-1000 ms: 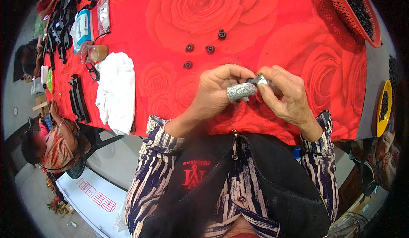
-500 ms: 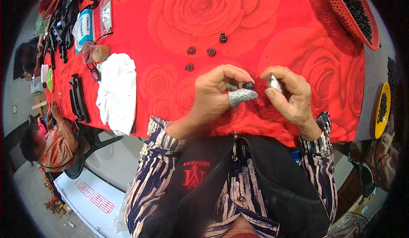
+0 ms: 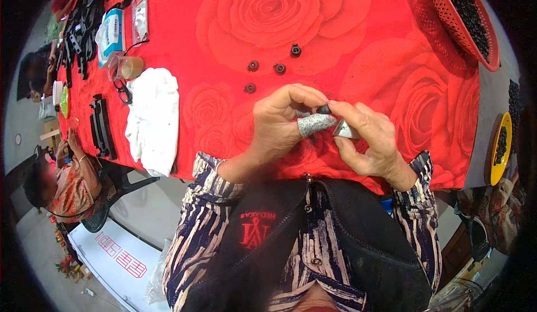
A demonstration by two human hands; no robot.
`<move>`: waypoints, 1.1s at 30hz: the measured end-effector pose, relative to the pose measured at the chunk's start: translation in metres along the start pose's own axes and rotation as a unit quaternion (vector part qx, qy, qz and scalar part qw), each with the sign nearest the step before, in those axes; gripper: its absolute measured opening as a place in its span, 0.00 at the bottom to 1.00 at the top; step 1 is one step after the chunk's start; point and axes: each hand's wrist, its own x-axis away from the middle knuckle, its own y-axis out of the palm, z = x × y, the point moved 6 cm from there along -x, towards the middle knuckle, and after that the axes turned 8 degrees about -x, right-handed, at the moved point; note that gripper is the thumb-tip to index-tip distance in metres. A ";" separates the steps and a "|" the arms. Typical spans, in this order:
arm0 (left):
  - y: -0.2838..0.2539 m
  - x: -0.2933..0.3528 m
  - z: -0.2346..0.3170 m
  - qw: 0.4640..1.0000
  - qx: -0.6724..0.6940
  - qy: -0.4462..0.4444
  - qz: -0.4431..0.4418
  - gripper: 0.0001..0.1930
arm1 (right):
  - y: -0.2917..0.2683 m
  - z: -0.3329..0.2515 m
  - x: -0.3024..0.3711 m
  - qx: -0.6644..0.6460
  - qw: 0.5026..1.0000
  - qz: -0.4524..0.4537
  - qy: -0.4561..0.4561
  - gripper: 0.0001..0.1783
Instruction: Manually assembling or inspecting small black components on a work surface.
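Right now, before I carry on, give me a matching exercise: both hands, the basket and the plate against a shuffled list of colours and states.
1. Left hand
2. Right hand
3. Basket
4. Plate

A. Yellow
B. Holds a shiny piece
C. Red, with holes in its wall
D. Wears a speckled cover and pinches a black part

Pairs: 1-D, 2-B, 3-C, 4-A

Workshop — black parts (image 3: 85,18) heaped on table (image 3: 218,38) — filled basket (image 3: 449,17), co-worker (image 3: 72,186) alongside.
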 end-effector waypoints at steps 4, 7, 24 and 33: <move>0.002 -0.001 -0.006 0.998 0.056 -0.028 -0.030 0.11 | 0.002 0.000 0.003 0.050 0.998 -0.013 -0.045 0.30; 0.002 0.001 -0.015 0.986 0.107 -0.119 -0.048 0.09 | 0.003 -0.002 0.004 0.064 0.995 -0.014 -0.073 0.32; 0.003 -0.003 -0.013 0.965 0.211 -0.126 -0.092 0.08 | -0.002 -0.011 0.000 0.102 0.985 -0.059 -0.124 0.29; 0.004 -0.004 -0.010 0.966 0.218 -0.069 -0.123 0.10 | -0.009 0.006 -0.001 0.036 0.998 0.033 0.030 0.19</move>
